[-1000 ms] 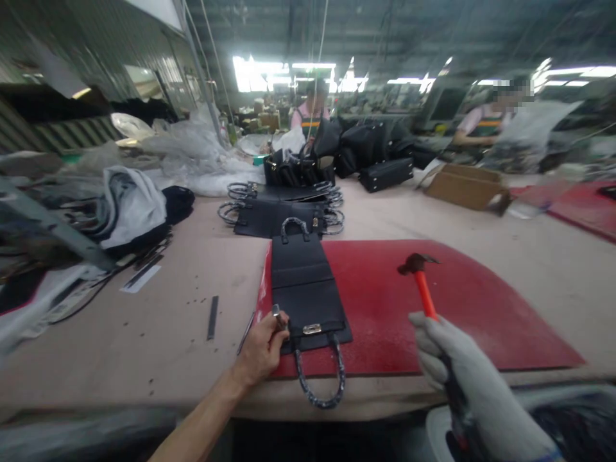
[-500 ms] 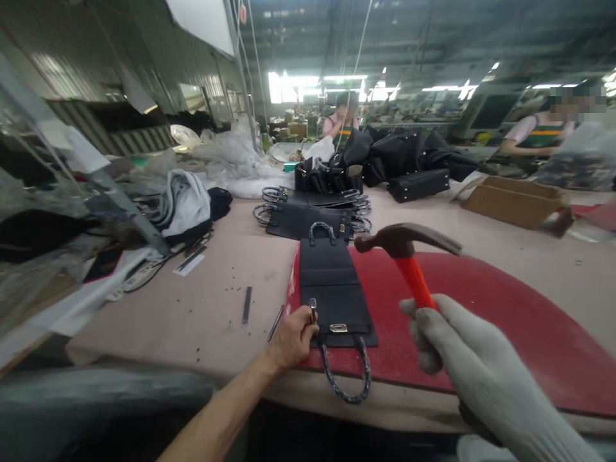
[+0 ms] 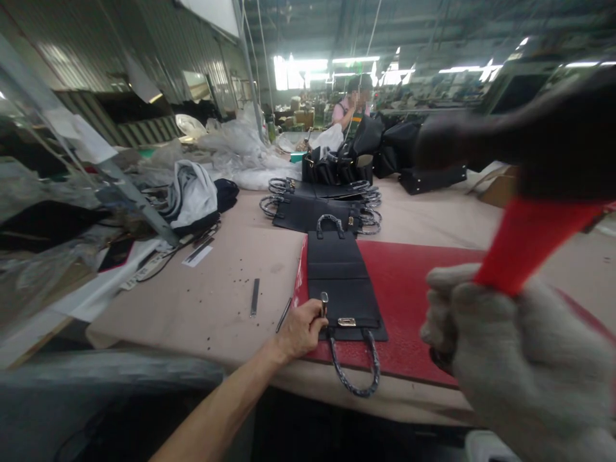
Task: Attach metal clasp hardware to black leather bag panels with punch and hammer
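A flat black handbag piece (image 3: 339, 264) lies on a red mat (image 3: 404, 279), with a wrapped handle at each end and a gold clasp (image 3: 346, 322) near its front edge. My bare left hand (image 3: 304, 328) grips a short metal punch (image 3: 324, 301) upright on the bag piece, left of the clasp; the punch's lower end is hidden by my fingers. In my gloved right hand (image 3: 510, 340) is a claw hammer (image 3: 520, 247), raised close to the camera with its dark head blurred.
Further back lie stacked black bag pieces (image 3: 312, 212) and finished-looking black bags (image 3: 337, 165). A thin metal strip (image 3: 255, 297) and a metal rod (image 3: 283, 314) rest left of the mat. Plastic wrapping (image 3: 231, 154) is heaped behind; a person (image 3: 349, 109) sits beyond.
My right hand has lifted the hammer up and toward the camera. My left hand still holds the punch on the bag piece. The view has shifted slightly.
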The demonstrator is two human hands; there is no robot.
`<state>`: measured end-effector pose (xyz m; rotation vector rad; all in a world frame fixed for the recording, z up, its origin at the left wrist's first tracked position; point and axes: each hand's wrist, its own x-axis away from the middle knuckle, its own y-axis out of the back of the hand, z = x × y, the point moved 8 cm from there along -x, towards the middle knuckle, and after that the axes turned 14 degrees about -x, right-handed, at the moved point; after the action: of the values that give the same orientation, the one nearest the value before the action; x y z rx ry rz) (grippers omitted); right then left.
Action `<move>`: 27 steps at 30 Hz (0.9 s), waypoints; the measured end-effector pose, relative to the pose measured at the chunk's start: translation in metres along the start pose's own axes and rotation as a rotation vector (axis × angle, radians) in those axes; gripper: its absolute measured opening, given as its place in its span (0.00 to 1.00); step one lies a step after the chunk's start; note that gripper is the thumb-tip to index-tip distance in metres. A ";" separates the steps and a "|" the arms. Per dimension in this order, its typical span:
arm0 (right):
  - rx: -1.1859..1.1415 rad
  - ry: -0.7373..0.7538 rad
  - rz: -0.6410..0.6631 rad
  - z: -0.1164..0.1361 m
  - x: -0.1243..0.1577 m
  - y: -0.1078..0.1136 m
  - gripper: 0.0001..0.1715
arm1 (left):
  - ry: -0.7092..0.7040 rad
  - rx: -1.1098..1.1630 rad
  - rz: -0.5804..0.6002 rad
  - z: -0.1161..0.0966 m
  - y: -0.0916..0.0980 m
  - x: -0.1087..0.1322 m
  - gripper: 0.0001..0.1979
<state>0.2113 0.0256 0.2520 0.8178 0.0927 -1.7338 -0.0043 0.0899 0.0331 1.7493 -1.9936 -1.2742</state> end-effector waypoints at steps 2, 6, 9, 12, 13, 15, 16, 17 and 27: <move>0.200 0.035 0.351 -0.015 0.011 -0.029 0.18 | -0.007 -0.009 -0.004 0.000 0.000 0.000 0.06; 0.382 0.010 0.454 -0.036 0.013 -0.032 0.19 | -0.021 -0.010 -0.019 0.001 -0.001 0.000 0.07; 0.206 0.011 0.229 -0.024 0.004 -0.015 0.19 | -0.018 -0.031 -0.017 0.001 -0.002 0.001 0.06; 0.327 0.001 0.418 -0.034 0.012 -0.032 0.18 | -0.008 -0.064 0.008 0.002 -0.004 0.001 0.06; 0.411 -0.016 0.528 -0.045 0.017 -0.038 0.17 | -0.008 -0.073 0.018 0.002 -0.005 0.002 0.07; 0.512 -0.080 0.629 -0.071 0.024 -0.037 0.16 | -0.015 -0.082 0.021 0.001 -0.005 0.002 0.07; 0.522 -0.114 0.618 -0.085 0.026 -0.029 0.16 | -0.020 -0.081 0.012 0.001 -0.005 0.003 0.08; 0.534 -0.152 0.590 -0.100 0.027 -0.020 0.17 | -0.026 -0.078 0.003 0.001 -0.004 0.003 0.08; 0.787 -0.060 0.313 -0.190 0.063 0.013 0.21 | -0.058 -0.048 -0.061 0.001 -0.002 0.007 0.07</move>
<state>0.3059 0.0565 0.0781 1.2595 -0.7638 -1.4784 -0.0057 0.0842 0.0282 1.7831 -1.9378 -1.3953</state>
